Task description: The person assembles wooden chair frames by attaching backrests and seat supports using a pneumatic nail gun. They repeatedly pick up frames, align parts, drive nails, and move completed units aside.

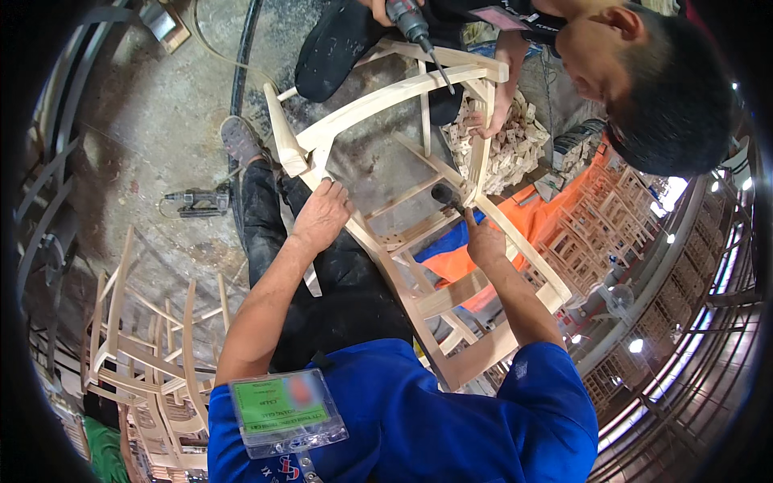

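Note:
A pale wooden chair frame lies tilted across my lap, with its curved rail at the far side. My left hand has its fingers wrapped round the frame's left side piece, near a joint. On the right, my right hand is closed round a dark tool with a round black end, held close to the frame's right joint. Much of the tool is hidden, so its kind is unclear. Across from me, a co-worker grips a power drill, its long bit pointing at the curved rail, and steadies the frame with the other hand.
A heap of small wooden blocks lies beyond the frame. Another power tool rests on the concrete floor at left, near a black hose. Wooden chair frames stand at lower left, with stacked frames at right beyond orange sheeting.

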`<state>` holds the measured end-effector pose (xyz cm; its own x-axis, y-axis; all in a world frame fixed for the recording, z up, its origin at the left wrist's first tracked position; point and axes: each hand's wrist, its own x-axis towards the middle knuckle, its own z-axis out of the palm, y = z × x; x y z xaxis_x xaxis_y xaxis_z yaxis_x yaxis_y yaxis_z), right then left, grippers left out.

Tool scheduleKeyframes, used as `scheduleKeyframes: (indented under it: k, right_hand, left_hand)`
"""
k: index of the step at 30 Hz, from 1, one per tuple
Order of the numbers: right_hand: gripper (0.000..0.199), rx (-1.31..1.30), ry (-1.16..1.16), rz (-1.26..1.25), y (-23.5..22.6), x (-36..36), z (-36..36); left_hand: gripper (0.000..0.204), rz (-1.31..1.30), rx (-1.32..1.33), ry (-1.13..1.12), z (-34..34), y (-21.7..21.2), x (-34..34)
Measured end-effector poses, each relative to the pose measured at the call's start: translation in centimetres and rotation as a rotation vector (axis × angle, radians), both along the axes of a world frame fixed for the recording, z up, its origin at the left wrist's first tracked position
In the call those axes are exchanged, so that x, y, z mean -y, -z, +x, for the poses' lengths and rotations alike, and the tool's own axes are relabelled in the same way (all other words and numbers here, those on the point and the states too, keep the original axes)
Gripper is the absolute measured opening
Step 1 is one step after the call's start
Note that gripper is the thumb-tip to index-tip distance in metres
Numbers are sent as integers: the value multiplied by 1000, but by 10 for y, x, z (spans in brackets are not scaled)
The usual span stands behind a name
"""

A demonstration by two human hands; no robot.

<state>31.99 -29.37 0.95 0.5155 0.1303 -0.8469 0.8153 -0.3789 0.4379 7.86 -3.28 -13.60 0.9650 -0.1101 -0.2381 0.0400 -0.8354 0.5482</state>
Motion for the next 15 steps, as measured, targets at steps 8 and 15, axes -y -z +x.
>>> scheduleKeyframes:
  k: [8, 15]
  right_hand:
    - [78, -109, -49, -19, -2, -40, -20]
    - [78, -110, -59, 94, -4, -54, -14]
  left_hand:
    - [13, -33, 76, -28, -10, 12, 6]
    - [22, -56, 56, -5, -4, 10, 2]
